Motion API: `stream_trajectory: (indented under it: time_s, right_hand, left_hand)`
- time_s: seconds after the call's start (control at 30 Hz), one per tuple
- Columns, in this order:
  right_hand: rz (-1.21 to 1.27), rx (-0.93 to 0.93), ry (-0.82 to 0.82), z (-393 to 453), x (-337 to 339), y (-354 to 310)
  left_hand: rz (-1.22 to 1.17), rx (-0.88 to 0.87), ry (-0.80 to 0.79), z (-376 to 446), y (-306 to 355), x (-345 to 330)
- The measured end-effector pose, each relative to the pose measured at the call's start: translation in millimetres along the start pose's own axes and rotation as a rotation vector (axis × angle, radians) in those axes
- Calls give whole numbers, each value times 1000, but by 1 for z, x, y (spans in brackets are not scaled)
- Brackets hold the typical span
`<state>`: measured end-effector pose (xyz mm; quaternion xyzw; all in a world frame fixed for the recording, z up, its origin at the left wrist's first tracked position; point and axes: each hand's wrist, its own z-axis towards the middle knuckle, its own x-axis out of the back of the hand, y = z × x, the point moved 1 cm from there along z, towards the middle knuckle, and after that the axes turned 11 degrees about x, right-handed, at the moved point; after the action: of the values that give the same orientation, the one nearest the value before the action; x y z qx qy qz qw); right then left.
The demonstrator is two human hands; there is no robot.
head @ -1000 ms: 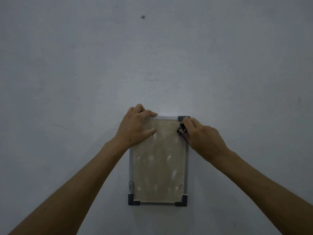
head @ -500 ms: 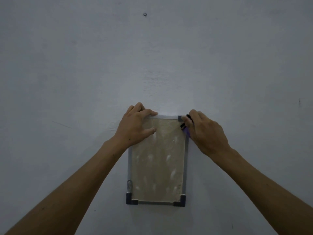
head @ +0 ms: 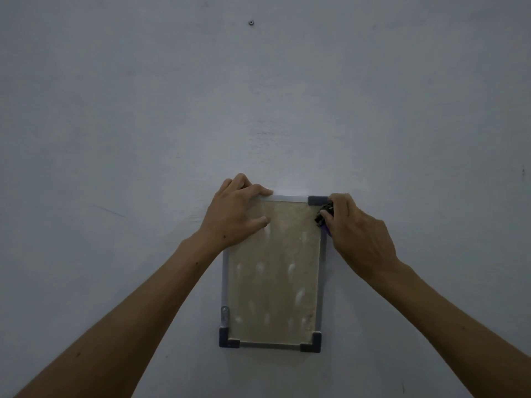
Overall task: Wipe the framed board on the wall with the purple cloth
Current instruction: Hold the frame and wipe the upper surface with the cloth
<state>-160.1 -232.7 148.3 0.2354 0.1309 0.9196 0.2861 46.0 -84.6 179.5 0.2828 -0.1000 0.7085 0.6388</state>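
Up on the grey wall [head: 143, 110], the framed board [head: 273, 282] hung upright. Left hand [head: 235, 214] lay open over its top-left corner; right hand [head: 356, 234] pinched the purple cloth [head: 326, 230] against its right edge.

1. The rectangular metal-framed board with dark plastic corner caps [head: 273, 282] sits flat against the pale grey painted wall [head: 115, 124], upright, in the wall's lower middle part.
2. The left hand [head: 234, 215] lies over the board's upper left corner, fingers curled over the top edge, thumb on the panel.
3. The right hand [head: 355, 234] is at the board's upper right corner, on the right edge, just below the corner cap.
4. The bunched purple cloth [head: 324, 222] is pinched between the right hand and the right edge of the frame.
5. A small round metal screw head [head: 251, 23] sits in the wall well above the board, near the wall's upper middle.
6. A small metal bracket [head: 224, 315] lies on the frame's left edge, just above the lower left corner cap.
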Motion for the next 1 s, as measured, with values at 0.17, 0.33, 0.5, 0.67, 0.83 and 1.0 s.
stream_trajectory:
  time_s: [0.17, 0.33, 0.5, 0.67, 0.83, 1.0]
  right_hand:
    - [-21, 14, -79, -10, -7, -4]
    - [-101, 75, -52, 6, 2, 4]
    - [-113, 123, -98, 4, -3, -2]
    - [-75, 175, -148, 0, -1, -10]
    - [73, -26, -42, 11, 9, -22]
    - [126, -126, 96, 27, 7, -19]
  left_hand:
    - [-8, -1, 10, 0, 0, 0]
    - [0, -3, 12, 0, -1, 0]
    - [0, -6, 3, 0, 0, 0]
    - [3, -7, 23, 0, -2, -2]
    - [-1, -6, 6, -1, 0, -1]
    - [-21, -14, 19, -1, -1, -1]
